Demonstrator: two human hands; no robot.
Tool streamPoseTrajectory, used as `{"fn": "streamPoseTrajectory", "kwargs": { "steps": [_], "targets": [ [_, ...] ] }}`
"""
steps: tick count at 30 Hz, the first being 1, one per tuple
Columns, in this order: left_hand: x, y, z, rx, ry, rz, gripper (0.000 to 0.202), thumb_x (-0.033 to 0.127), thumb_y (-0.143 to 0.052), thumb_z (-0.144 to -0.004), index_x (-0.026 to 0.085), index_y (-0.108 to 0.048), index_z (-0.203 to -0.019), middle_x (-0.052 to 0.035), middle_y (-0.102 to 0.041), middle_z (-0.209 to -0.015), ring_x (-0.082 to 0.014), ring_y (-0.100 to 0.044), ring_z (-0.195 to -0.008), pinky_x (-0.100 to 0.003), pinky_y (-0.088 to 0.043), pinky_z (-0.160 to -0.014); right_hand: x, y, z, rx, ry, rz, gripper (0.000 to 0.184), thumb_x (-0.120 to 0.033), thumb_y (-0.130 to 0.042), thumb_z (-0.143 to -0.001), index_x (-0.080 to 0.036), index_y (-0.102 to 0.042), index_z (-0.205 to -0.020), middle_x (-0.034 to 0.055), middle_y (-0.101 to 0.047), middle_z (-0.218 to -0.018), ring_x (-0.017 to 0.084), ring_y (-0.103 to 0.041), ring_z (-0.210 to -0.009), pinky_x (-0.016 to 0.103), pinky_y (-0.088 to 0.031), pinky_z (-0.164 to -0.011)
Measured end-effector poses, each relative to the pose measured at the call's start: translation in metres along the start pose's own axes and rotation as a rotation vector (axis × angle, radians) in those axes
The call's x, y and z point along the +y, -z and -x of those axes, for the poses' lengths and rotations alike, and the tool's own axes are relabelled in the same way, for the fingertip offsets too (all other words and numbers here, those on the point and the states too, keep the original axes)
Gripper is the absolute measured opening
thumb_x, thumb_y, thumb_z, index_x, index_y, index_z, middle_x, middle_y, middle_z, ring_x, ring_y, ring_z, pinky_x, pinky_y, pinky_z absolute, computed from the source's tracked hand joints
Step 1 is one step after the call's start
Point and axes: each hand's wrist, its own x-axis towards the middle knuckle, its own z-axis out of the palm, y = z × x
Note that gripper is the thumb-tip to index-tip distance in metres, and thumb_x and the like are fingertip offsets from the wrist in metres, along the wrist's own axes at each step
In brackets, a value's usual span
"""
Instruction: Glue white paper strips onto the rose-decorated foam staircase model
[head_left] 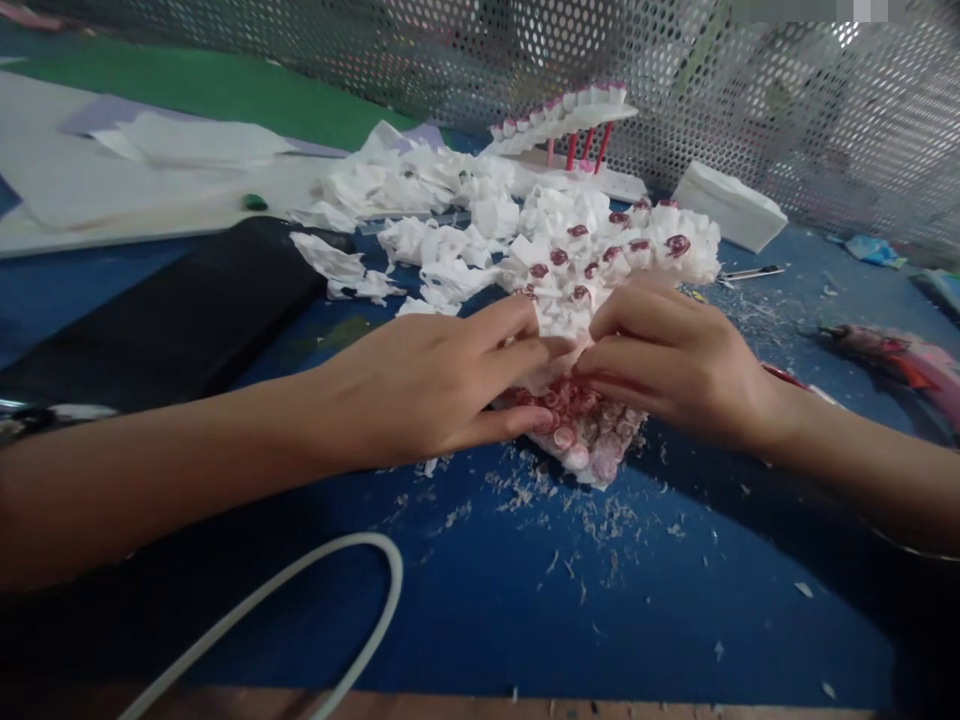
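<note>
My left hand (pixel 442 385) and my right hand (pixel 675 360) meet over a white tissue-paper craft piece (pixel 592 270) dotted with small red rolled buds. Both hands have fingers pressed together, pinching a bit of white tissue at the piece's middle. The lower part of the piece (pixel 589 440), pink and red, pokes out beneath my fingers. It lies on a blue table surface (pixel 525 600).
Crumpled white tissue scraps (pixel 420 200) lie behind. A black flat object (pixel 172 320) sits at left, a white cable (pixel 315 600) loops near the front edge. A small white-and-red stand (pixel 570 125), a white block (pixel 731 205), a blade tool (pixel 750 272) and a perforated metal screen (pixel 750 80) stand at the back.
</note>
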Motion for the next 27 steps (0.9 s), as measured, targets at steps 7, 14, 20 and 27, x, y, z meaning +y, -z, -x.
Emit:
{"fn": "streamPoseTrajectory", "kwargs": {
  "steps": [7, 14, 20, 27],
  "targets": [
    [0.001, 0.002, -0.001, -0.05, 0.056, 0.118, 0.035, 0.04, -0.029, -0.089, 0.019, -0.054, -0.103, -0.0081, -0.049, -0.098, -0.0122, -0.051, -0.06, -0.022, -0.038, -0.05, 0.0, 0.0, 0.002, 0.054, 0.089, 0.016, 0.021, -0.02, -0.043, -0.088, -0.014, -0.059, -0.075, 0.0046, -0.057, -0.076, 0.011, -0.048, -0.068, 0.026, -0.038, -0.057],
    [0.0, 0.002, 0.0, -0.019, 0.032, 0.115, 0.034, 0.038, -0.028, -0.091, 0.02, -0.051, -0.107, -0.0077, -0.05, -0.098, -0.0135, -0.055, -0.065, -0.022, -0.039, -0.051, 0.001, 0.006, 0.01, 0.13, 0.013, 0.009, 0.008, -0.02, -0.05, -0.085, -0.018, -0.057, -0.084, 0.0011, -0.058, -0.075, 0.009, -0.05, -0.067, 0.023, -0.04, -0.056],
    [0.0, 0.001, 0.0, -0.018, 0.027, 0.129, 0.032, 0.037, -0.029, -0.091, 0.019, -0.051, -0.105, -0.0082, -0.051, -0.098, -0.0145, -0.056, -0.069, -0.023, -0.042, -0.056, 0.001, 0.001, 0.014, 0.072, 0.085, 0.052, 0.008, -0.019, -0.049, -0.085, -0.017, -0.056, -0.089, 0.0034, -0.059, -0.083, 0.011, -0.049, -0.071, 0.026, -0.039, -0.059],
    [-0.001, 0.001, 0.002, -0.008, 0.007, 0.132, 0.031, 0.036, -0.031, -0.091, 0.019, -0.05, -0.108, -0.0079, -0.051, -0.098, -0.0137, -0.056, -0.067, -0.023, -0.041, -0.054, 0.002, 0.004, 0.013, 0.028, 0.097, 0.04, 0.011, -0.02, -0.048, -0.086, -0.015, -0.057, -0.088, 0.0051, -0.059, -0.085, 0.013, -0.05, -0.076, 0.027, -0.04, -0.061]
  ]
}}
